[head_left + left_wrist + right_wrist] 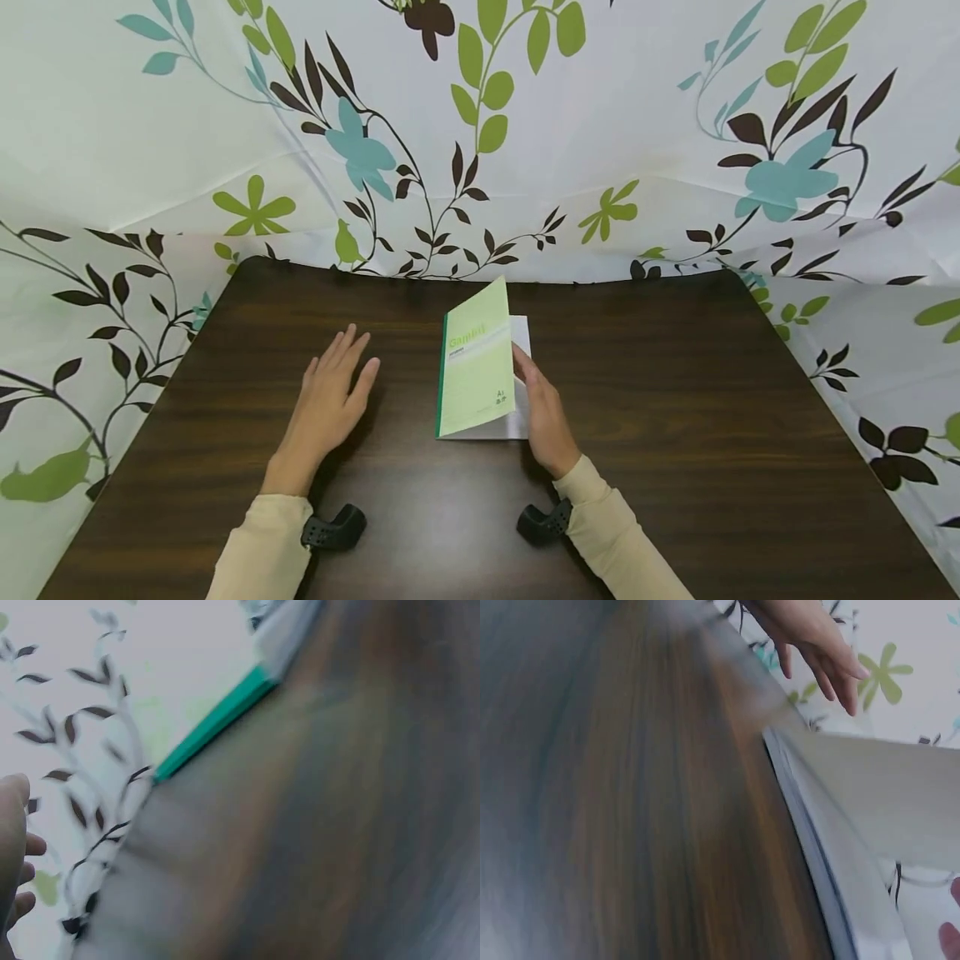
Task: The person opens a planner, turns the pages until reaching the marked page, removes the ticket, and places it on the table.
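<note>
A notebook with a pale green cover and a dark green spine lies on the table, its front cover raised partway and white pages showing beneath. My right hand is at the notebook's right side, fingers extended between the raised cover and the pages. From the right wrist, the cover's plain inner face stands up over the page stack, with fingertips at the frame's edge. To the left of the notebook, my left hand hovers over the table, fingers straight and nothing in them. The green spine faces that hand.
The dark wood-grain table spreads to both sides of the notebook. Behind it hangs a white cloth with leaf and flower prints, meeting the table's far edge. A black wrist camera sits on the left sleeve, another on the right.
</note>
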The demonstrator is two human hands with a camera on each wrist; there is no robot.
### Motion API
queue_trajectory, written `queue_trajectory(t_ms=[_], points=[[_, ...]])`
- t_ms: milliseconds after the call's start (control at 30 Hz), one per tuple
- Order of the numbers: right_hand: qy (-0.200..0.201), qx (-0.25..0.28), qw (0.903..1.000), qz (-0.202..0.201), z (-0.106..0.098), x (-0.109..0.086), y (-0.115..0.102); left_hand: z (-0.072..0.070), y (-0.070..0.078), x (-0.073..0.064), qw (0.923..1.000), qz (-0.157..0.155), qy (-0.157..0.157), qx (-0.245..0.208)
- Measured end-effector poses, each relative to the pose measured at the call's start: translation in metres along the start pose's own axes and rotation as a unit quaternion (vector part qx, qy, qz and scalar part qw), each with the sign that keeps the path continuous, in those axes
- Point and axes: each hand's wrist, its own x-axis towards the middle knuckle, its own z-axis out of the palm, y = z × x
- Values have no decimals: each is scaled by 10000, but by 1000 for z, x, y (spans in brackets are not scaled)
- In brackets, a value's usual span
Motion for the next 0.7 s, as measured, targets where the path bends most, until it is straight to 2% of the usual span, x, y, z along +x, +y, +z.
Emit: queue_trajectory(t_ms=[100, 200, 367, 500, 600, 700], points=[[-531, -10, 9976, -435, 8, 2, -3, -19, -3, -3, 9997, -54, 246, -32], [-1113, -359, 9905, -723, 18, 2, -5, -35, -2, -5, 9986, -70, 515, -75], [-2003, -1144, 9712, -599, 33, -5, -3, -54, 8, -4, 9933, 145, 1078, -396], [-2414, -1619, 9560, -383, 41, -10, -2, -63, 22, -2, 9859, 408, 1465, -704], [-2516, -1927, 9480, -289, 44, -12, -2, -62, 35, 1, 9872, 615, 1392, -481], [-2551, -2139, 9427, -213, 46, -12, -3, -50, 46, 3, 9909, 922, 970, 132]])
